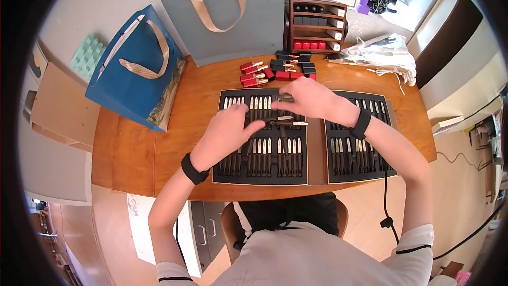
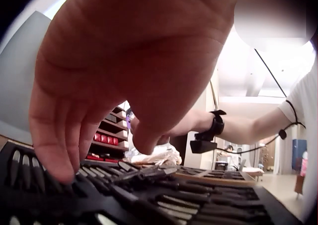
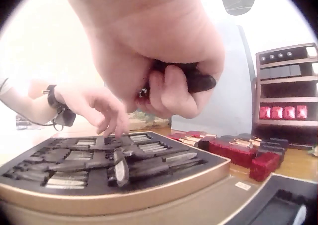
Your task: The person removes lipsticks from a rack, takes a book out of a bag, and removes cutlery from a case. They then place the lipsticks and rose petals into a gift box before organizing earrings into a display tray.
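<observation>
My left hand hovers low over the left black-lined case, fingers extended downward. In the left wrist view its fingertips reach right down to a row of slim pieces, dark-handled with pointed silver ends like small knives. My right hand is above the back right of the same case. Its fingers curl around dark handles, one black end sticking out past the fist. How many it holds I cannot tell. A few loose dark-handled pieces lie crosswise over the middle of the case, between the hands.
A second case of similar pieces adjoins on the right. Behind lie red and black lipsticks, before a wooden shelf unit. Grey and blue paper bags stand back left; a white plastic bag lies back right.
</observation>
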`<state>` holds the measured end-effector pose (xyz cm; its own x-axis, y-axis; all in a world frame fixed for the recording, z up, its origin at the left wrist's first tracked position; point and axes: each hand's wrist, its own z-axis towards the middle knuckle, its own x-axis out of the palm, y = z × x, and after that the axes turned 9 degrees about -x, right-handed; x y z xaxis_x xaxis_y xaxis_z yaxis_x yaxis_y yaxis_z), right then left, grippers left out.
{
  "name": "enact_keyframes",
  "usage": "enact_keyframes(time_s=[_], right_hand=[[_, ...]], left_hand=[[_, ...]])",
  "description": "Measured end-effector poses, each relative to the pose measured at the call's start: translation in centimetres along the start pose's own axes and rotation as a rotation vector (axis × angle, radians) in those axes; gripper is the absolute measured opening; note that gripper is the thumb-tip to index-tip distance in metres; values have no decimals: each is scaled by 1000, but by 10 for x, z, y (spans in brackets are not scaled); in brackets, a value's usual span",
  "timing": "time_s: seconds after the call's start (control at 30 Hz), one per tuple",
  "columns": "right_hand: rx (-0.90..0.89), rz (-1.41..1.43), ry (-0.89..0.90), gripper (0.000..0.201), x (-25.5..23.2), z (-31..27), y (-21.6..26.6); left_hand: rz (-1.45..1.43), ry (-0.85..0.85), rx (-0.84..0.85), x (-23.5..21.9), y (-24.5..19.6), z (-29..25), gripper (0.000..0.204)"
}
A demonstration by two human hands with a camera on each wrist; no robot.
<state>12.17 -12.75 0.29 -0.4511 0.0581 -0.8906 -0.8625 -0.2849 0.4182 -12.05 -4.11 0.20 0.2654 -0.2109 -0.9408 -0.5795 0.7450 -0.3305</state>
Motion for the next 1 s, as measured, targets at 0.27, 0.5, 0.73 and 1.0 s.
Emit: enact_keyframes(time_s=[0.27, 0.5, 0.73, 1.0], right_hand=[[-156, -123, 169, 50, 39, -3, 5], [-254, -119, 182, 33, 43, -1, 12], [-160, -33, 57, 35, 20, 10, 18], [-178, 140, -222, 38, -6, 22, 20]], left_hand=[[-106, 210, -38, 7, 6, -1, 33], [-78, 137, -3, 8, 27, -7, 27], [-461, 18, -109, -8, 26, -7, 24], [-819, -61, -122, -26, 2, 2, 16]])
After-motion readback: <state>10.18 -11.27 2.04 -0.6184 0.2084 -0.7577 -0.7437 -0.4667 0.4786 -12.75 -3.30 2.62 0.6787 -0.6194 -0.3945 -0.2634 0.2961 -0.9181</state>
